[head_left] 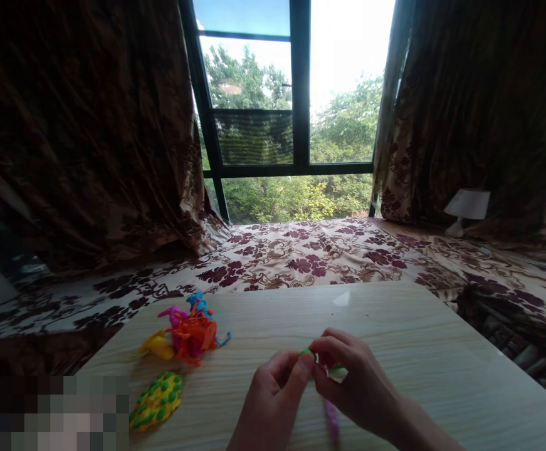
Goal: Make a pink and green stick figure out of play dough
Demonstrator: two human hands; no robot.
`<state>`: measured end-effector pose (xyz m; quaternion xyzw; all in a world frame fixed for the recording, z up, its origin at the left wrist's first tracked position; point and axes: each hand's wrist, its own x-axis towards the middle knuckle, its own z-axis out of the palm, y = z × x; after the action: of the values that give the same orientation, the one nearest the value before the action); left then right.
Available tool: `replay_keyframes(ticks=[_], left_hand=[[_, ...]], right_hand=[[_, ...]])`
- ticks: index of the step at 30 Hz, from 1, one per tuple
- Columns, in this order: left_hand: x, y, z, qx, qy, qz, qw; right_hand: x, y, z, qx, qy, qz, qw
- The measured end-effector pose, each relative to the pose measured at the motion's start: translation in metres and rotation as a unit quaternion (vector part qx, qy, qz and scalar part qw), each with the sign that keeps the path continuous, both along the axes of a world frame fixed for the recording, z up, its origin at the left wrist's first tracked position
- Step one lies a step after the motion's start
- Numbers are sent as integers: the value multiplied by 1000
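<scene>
My left hand (273, 401) and my right hand (348, 376) meet over the light wooden table (418, 351), fingers pinched together on a small green piece of clay (306, 354). A purple clay strip (331, 418) lies on the table just below my right hand. To the left sits a tangled pile of orange, pink, blue and yellow clay pieces (189, 332). Nearer the front left lies a yellow clay shape with green dots (156, 401).
The table stands against a bed with a floral maroon cover (301, 250). Patterned curtains (89, 125) hang on both sides of a window (291, 106) with trees outside. A small white lamp (465, 210) sits at the right. A pixelated patch covers the bottom left corner.
</scene>
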<state>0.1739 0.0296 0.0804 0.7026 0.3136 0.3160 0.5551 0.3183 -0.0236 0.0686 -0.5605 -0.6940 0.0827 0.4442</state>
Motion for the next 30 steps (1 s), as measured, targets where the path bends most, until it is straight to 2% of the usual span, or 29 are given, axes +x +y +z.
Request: replay_keyframes(ticks=[4, 6, 8, 10, 12, 14, 16, 19, 21, 23, 28, 30], left_hand=[[0, 1, 2, 12, 8, -8, 1000], [1, 0, 1, 5, 8, -20, 1000], [1, -2, -1, -5, 0, -19, 1000], [2, -5, -1, -13, -15, -22, 1000], [3, -6, -2, -24, -33, -39, 998], [4, -5, -3, -29, -37, -37, 998], [4, -2, -5, -9, -27, 18, 999], [3, 1, -6, 78, -18, 91, 993], [2, 2, -6, 133, -22, 77, 988], [1, 2, -5, 152, -27, 52, 987], [0, 1, -3, 117, -38, 32, 992], [0, 0, -4, 87, -43, 31, 995]], right_hand=[[-5, -1, 0, 8, 22, 6, 1000], [-9, -2, 0, -1, 77, 6, 997], [-13, -3, 1, -35, 171, 11, 985], [-16, -3, 3, -90, 302, 50, 948], [-17, -2, 5, -134, 416, 93, 895], [-17, -1, 6, -148, 472, 99, 864], [-15, 1, 6, -139, 487, 73, 859], [-14, 5, 4, -126, 492, 55, 860], [-13, 6, 2, -124, 500, 67, 855], [-14, 7, -1, -127, 520, 86, 840], [-16, 6, -5, -146, 596, 119, 781], [-17, 5, -4, -153, 601, 121, 775]])
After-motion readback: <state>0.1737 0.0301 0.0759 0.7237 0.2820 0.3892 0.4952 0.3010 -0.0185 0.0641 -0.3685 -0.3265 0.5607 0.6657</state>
